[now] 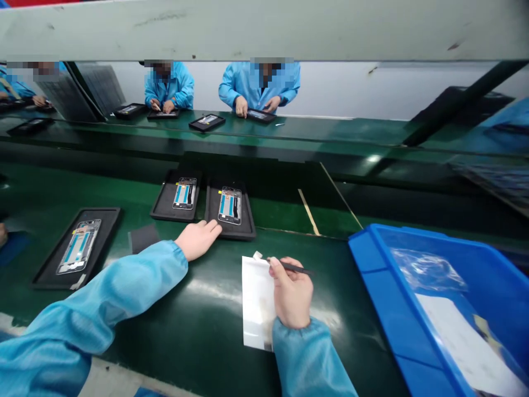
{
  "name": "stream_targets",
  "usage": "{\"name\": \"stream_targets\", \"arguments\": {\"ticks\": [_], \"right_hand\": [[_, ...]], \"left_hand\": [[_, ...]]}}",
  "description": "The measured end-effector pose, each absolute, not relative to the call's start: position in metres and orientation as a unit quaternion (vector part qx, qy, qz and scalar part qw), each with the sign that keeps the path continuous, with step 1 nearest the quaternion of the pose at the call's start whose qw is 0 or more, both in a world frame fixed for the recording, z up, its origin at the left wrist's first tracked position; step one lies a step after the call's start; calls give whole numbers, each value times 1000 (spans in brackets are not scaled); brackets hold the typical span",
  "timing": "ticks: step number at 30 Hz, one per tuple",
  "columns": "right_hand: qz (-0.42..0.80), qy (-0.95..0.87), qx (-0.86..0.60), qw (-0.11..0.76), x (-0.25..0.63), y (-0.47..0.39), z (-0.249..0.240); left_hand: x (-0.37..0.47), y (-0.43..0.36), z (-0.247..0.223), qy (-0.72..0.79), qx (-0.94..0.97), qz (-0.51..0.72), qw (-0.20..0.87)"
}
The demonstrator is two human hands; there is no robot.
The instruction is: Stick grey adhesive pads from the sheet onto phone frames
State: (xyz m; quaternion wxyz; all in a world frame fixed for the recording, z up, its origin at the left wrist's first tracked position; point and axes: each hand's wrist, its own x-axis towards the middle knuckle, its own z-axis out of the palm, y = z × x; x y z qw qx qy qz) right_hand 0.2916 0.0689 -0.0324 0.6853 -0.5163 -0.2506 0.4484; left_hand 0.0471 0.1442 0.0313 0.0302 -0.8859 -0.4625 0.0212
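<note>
One left hand [198,240] meets the near left corner of a matte black tray [247,221], thumb hidden, so I cannot tell its grip. A rectangular phone part [230,205] lies inside. The right hand [293,293] pinches slim dark tweezers [298,269], partly hiding a flat white sheet [257,311] on the glossy green counter [202,331].

Free: green tabletop [343,300] between right hand [294,295] and blue bin [378,275]; likewise between left sleeve [124,286] and white paper [256,314]. In the way: same bin, at right; same sleeve, stretching across left side; two black trays [242,230] beyond left hand [198,240]; pale beam [264,33], spanning full width.
</note>
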Motion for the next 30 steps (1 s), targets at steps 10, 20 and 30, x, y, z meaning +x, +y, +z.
{"name": "stream_targets", "arguments": {"ticks": [10,20,30], "right_hand": [[505,-214,-439,712,308,71,-4],[538,-306,-490,614,271,54,-21],[515,-381,-518,567,256,48,-29]], "left_hand": [[17,-10,33,-425,-901,-36,81],[-1,-109,9,-413,-909,-44,-43],[-7,13,13,-512,-842,-148,-80]]}}
